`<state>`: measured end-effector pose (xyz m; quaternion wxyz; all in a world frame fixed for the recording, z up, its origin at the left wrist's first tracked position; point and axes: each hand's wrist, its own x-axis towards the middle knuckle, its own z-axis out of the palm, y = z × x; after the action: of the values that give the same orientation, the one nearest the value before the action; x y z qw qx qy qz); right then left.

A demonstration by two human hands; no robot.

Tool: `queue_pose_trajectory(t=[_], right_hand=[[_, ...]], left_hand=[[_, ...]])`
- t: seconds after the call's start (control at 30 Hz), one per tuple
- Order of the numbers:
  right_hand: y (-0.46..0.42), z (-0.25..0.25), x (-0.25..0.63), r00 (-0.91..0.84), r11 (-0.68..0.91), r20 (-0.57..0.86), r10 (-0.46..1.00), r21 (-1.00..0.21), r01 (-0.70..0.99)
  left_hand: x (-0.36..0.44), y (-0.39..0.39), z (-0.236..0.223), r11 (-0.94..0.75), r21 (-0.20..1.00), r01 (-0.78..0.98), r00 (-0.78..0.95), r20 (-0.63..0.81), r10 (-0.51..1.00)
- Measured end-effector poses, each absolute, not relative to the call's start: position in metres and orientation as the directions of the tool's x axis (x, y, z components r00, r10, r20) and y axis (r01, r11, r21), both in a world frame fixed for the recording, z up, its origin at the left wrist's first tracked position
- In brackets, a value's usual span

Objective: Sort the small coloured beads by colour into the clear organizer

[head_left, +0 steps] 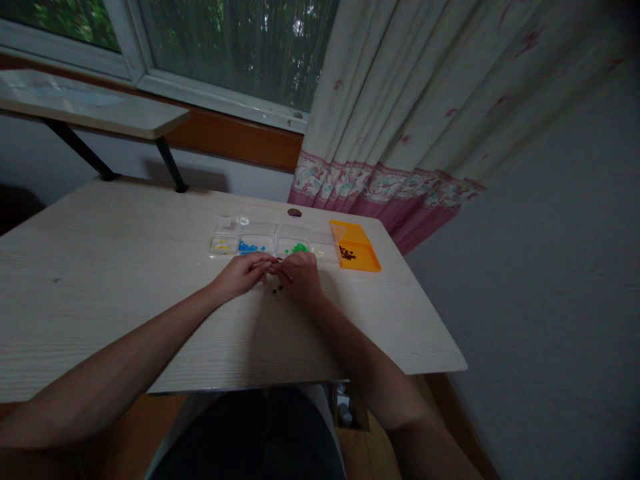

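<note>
At the left of the row of clear boxes, yellow pieces are kept, with blue pieces beside them; both are best left undisturbed by the left hand, whose knuckles are held near the boxes' front edge. At the middle, where the two hands meet, a light pinch and steady wrists would be advised, since pieces this small could easily be flicked away. A dark bit is seen at the meeting fingertips; whether it is gripped or lies just behind cannot be told. Loose small pieces are found on the bench below the hands and should be kept clear of the palms. Farther right, green pieces are partly screened by the right hand, and dark pieces are held in the orange box.

The left forearm is slanted in from the lower left, its fingers bent inward. The right forearm is brought up from the lower right, its fingers curled toward the left's; their exact closure is hidden.
</note>
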<state>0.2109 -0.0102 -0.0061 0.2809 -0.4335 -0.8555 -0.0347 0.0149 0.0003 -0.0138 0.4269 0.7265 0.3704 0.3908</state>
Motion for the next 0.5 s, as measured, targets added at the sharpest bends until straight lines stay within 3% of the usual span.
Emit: queue_pose_trajectory(t=[0.13,0.3,0.5], right_hand=[[-0.007,-0.005,0.218,-0.403,0.596,0.549,0.732,-0.230,0.770],[0.008,-0.005,0.247,-0.154,0.475,0.639,0.753,-0.367,0.800],[0.026,-0.001,0.291,0.071,0.314,0.659,0.749,-0.447,0.837]], left_hand=[[0.011,0.002,-0.014,-0.448,0.839,0.310,0.429,0.297,0.853],[0.002,0.008,-0.014,-0.582,0.614,0.533,0.428,0.398,0.811],[-0.002,0.012,-0.018,-0.655,0.472,0.590,0.521,0.397,0.755]])
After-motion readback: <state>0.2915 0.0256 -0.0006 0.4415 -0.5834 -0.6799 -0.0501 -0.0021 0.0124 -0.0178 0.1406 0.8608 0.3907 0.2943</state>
